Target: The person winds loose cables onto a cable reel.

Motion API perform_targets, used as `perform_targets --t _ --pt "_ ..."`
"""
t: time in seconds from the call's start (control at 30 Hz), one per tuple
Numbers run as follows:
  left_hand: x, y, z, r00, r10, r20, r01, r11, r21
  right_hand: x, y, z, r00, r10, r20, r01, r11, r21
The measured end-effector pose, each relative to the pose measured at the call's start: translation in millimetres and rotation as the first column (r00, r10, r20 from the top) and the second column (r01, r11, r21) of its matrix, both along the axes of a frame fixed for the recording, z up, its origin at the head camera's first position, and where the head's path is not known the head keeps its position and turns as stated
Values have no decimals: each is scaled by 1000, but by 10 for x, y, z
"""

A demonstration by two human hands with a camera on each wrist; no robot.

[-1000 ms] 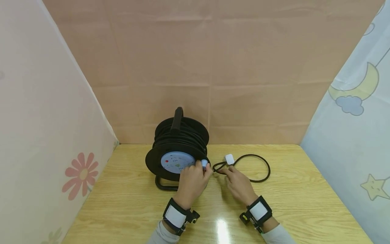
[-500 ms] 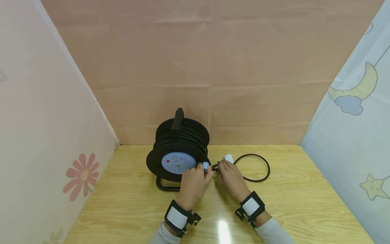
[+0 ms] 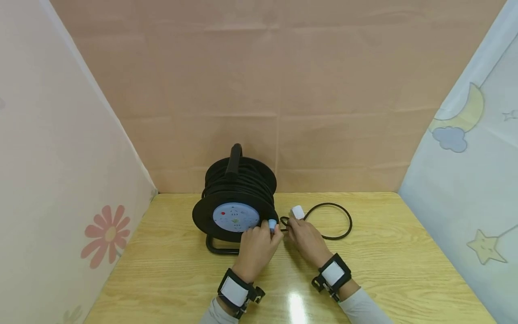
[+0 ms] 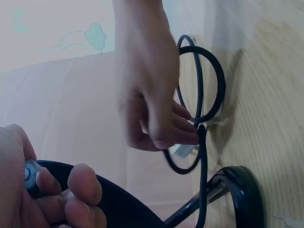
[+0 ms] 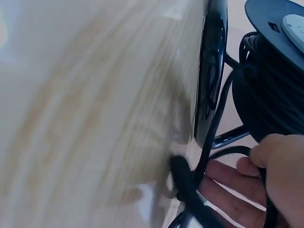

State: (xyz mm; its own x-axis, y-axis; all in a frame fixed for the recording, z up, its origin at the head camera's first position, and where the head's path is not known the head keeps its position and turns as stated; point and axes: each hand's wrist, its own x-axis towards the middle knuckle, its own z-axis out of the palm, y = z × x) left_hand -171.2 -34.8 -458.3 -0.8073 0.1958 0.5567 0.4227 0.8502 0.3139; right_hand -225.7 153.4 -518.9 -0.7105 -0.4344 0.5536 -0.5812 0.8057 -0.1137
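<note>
A black cable reel (image 3: 204,216) stands on the table, wound with black cable and fitted with a pale blue socket panel (image 3: 230,216). My left hand (image 3: 259,249) grips the reel's light blue crank knob (image 3: 272,222), which also shows as a grey knob (image 4: 31,173) in the left wrist view. Just right of the reel, my right hand (image 3: 309,243) holds the loose cable (image 5: 190,190) between thumb and fingers, low over the table. The cable's white plug (image 3: 297,212) lies beyond the right fingertips, partly hidden in the left wrist view.
From the right hand the cable's free end makes a wide loop (image 3: 351,222) on the wooden table (image 3: 404,270). A black tube stand (image 3: 220,250) supports the reel, and a carrying handle (image 3: 233,162) rises above it. Pinkish-brown sheeting (image 3: 323,90) hangs behind.
My right hand has shifted left and closer to the plug, taking hold of the cable nearer the reel. The plug and loop have moved slightly left. My left hand stays on the crank knob.
</note>
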Motion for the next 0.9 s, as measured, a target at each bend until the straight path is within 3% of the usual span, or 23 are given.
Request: perform_targets --t 0.23,0.37,0.5,0.73,0.9 --pt "-10 -6 -35 1000 -18 11 18 1000 -7 -20 -3 23 982 -108 154 126 985 -119" --pt "-9 -17 -73 999 -34 15 33 999 5 -52 90 12 985 -74 157 103 977 -189" --pt "-8 -54 -154 999 -42 29 42 999 -4 -75 251 -4 985 -72 155 102 976 -193" --pt "17 -149 -302 985 -42 165 44 999 -5 -55 414 -7 963 -87 256 130 979 -154" --pt "7 -192 -392 965 -41 259 38 999 15 -59 434 6 965 -71 252 118 977 -179"
